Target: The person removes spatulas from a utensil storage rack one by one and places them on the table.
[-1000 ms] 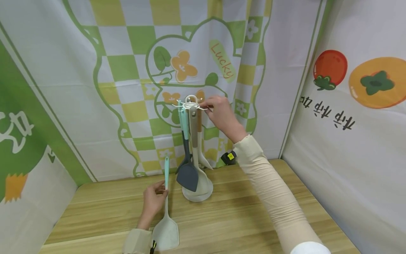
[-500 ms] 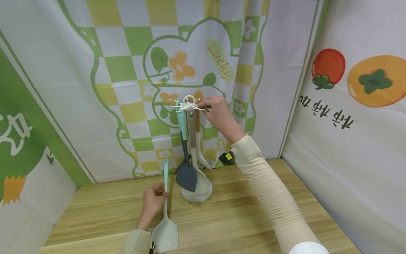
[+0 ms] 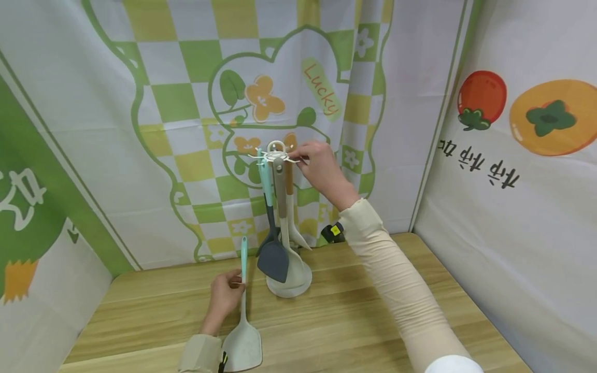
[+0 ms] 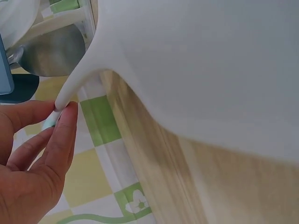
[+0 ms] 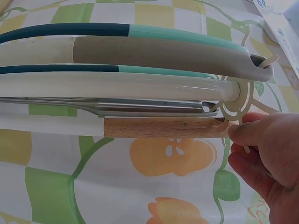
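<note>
My left hand point(image 3: 225, 295) pinches the thin shaft of a spatula point(image 3: 243, 346) just below its mint handle. The spatula's broad pale head points toward me, over the table. My right hand point(image 3: 319, 166) pinches a hook arm at the top of a white utensil rack point(image 3: 277, 146), fingertips right by the end of a wooden handle point(image 5: 163, 127). Hanging on the rack are a dark blue spatula point(image 3: 273, 261) with a mint handle, a pale utensil with a grey-brown handle point(image 3: 280, 191), a steel-handled utensil point(image 5: 154, 106) and others partly hidden behind them.
The rack's round base point(image 3: 289, 293) stands on the wooden table point(image 3: 354, 311) near its back edge. A printed cloth point(image 3: 186, 93) hangs close behind. Beside the right cuff shows a small black object with a yellow patch point(image 3: 332, 232). Cloth walls point(image 3: 513, 248) flank the table.
The head view has shifted slightly. The spatula in my left hand has sunk a little toward me, its handle tip now lower. My right hand keeps its grip on the rack's hook arm.
</note>
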{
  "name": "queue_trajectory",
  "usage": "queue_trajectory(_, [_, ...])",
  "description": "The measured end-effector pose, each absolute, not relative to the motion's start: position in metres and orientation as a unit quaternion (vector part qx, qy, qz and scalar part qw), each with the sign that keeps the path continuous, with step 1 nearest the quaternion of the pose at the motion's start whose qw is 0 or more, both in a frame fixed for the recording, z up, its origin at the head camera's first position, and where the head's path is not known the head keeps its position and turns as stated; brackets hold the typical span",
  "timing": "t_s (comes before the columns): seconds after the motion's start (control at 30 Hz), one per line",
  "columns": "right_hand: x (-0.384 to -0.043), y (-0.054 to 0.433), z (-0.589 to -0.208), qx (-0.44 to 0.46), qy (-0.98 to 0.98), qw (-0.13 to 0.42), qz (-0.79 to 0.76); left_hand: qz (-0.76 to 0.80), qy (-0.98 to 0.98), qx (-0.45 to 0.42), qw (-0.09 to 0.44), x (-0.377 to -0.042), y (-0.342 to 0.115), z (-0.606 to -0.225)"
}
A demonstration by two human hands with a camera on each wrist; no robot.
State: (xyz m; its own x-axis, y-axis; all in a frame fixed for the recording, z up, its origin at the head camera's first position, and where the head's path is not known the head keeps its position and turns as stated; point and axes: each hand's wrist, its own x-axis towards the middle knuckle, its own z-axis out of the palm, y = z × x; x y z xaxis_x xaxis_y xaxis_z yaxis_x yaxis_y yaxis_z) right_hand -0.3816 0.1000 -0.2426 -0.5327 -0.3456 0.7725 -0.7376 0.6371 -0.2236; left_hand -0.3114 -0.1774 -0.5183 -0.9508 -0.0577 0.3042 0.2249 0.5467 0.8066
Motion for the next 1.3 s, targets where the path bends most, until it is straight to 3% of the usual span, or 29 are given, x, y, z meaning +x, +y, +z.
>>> queue_trajectory(1.3, [-0.383,0.101,-0.244,0.337,-0.823,0.362,0.278,-0.428,-0.899,-0.065,0.065,-0.323,-0.183,-0.516])
